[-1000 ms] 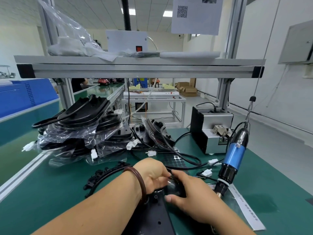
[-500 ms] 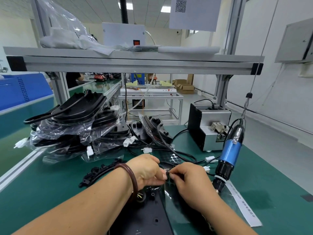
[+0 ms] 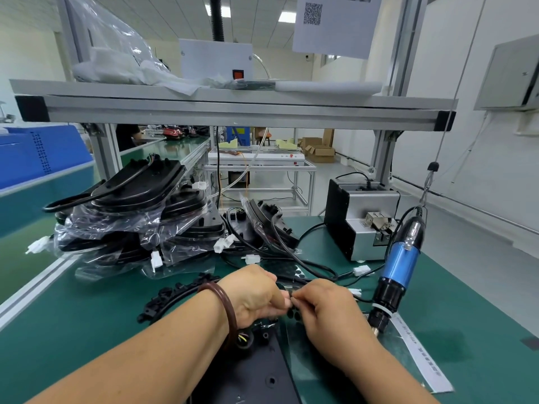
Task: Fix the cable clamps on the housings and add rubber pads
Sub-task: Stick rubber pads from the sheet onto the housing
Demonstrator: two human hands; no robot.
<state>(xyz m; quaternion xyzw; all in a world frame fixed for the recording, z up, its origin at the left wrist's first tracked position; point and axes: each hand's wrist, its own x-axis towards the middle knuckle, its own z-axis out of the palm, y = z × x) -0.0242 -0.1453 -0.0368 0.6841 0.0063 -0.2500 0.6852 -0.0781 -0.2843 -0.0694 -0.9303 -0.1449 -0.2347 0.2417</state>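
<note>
Left grip (image 3: 256,293) and right grip (image 3: 326,312) pinch a pad (image 3: 289,295) over the housing (image 3: 256,371).

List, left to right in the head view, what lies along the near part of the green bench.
From the left: black plastic strip → left hand → small black part that both hands pinch → right hand → blue screwdriver.

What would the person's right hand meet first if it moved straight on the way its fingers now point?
Almost at once the left hand: the right hand points leftward at it, fingertips nearly touching around a small black piece. Exact depth is unclear.
</note>
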